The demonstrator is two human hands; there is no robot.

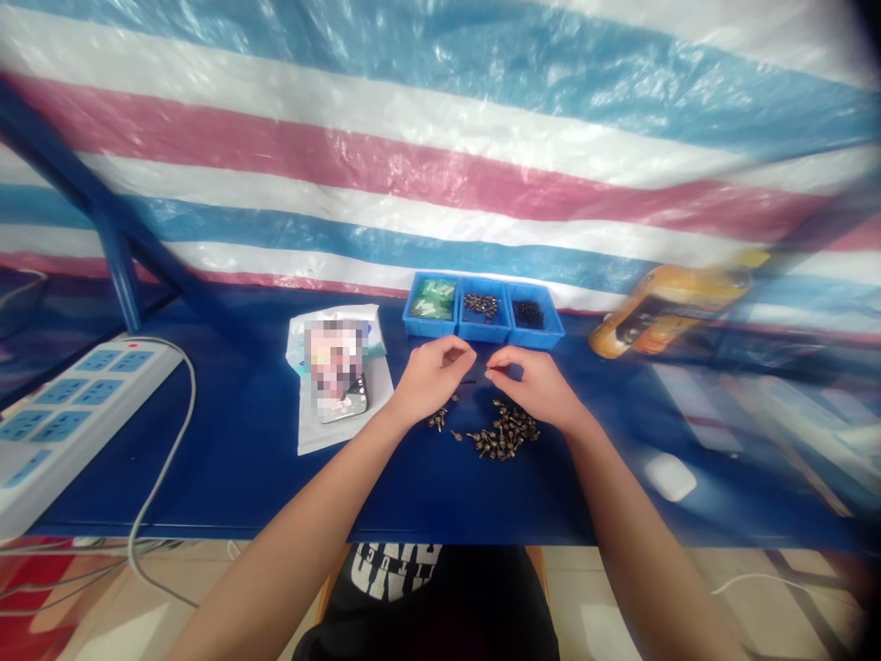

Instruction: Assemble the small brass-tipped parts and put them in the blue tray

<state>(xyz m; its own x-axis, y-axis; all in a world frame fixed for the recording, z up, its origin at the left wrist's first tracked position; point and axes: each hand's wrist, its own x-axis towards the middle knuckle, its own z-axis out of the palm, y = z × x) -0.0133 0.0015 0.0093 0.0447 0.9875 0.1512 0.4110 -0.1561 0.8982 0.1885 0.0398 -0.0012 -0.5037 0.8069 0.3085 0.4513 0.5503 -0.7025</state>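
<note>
My left hand (440, 369) and my right hand (527, 381) face each other over the blue table, just in front of three joined blue bins. Thumb and fingers of each hand are pinched together; whatever they hold is too small to make out. Below my right hand lies a pile of small brass-coloured metal parts (506, 431), and a few similar parts (439, 420) lie under my left hand. The left bin (431, 329) has clear and green pieces in it, the middle bin (484, 332) small metal parts, and the right bin (537, 340) small black parts.
A phone (348, 404) rests on a white plastic bag (313, 431) to the left. Farther left are a power strip (83, 395) and its cable (180, 441). On the right are an orange drink bottle (674, 298) and a white earbud case (670, 476). Striped sheeting (440, 165) hangs behind.
</note>
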